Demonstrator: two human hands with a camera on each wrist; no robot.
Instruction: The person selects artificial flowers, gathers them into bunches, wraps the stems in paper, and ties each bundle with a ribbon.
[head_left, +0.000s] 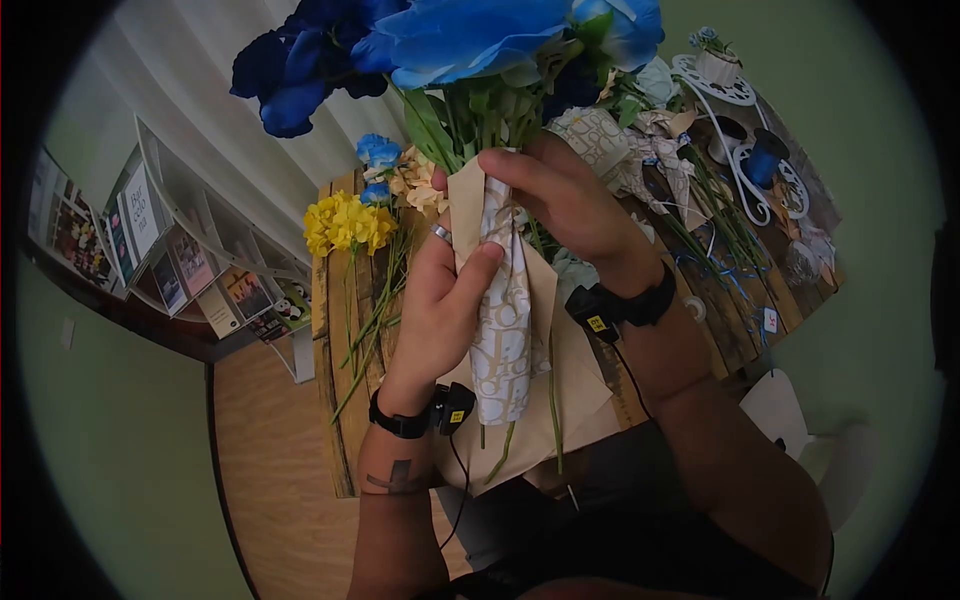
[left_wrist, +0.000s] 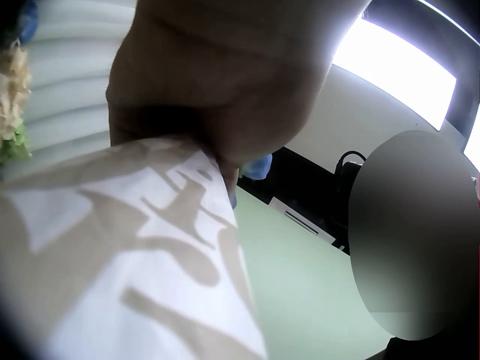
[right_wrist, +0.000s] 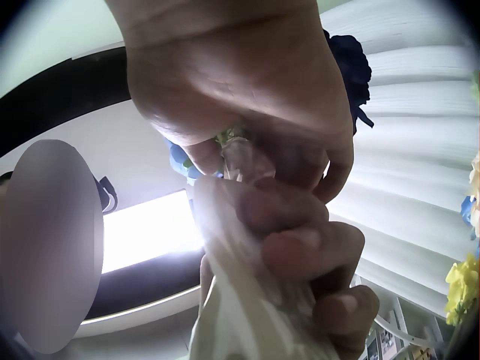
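Note:
A bouquet of blue flowers (head_left: 480, 40) stands upright in both hands, its stems wrapped in patterned white-and-beige paper (head_left: 503, 350) with plain brown paper around it. My left hand (head_left: 440, 300) grips the wrap from the left, thumb across its front. Higher up, my right hand (head_left: 575, 195) pinches the wrap's top edge, thumb in front and fingers behind the stems. In the left wrist view the patterned paper (left_wrist: 172, 247) fills the foreground below the left hand (left_wrist: 217, 82). In the right wrist view the right hand (right_wrist: 240, 97) curls round the stems above the left hand's fingers (right_wrist: 300, 247).
Yellow flowers (head_left: 348, 224) and loose stems lie on the wooden table's left side. Brown paper (head_left: 580, 400) is beneath the bouquet. At the right are a blue ribbon spool (head_left: 765, 158), a white metal stand (head_left: 712, 80) and more stems. A magazine rack (head_left: 190, 250) stands far left.

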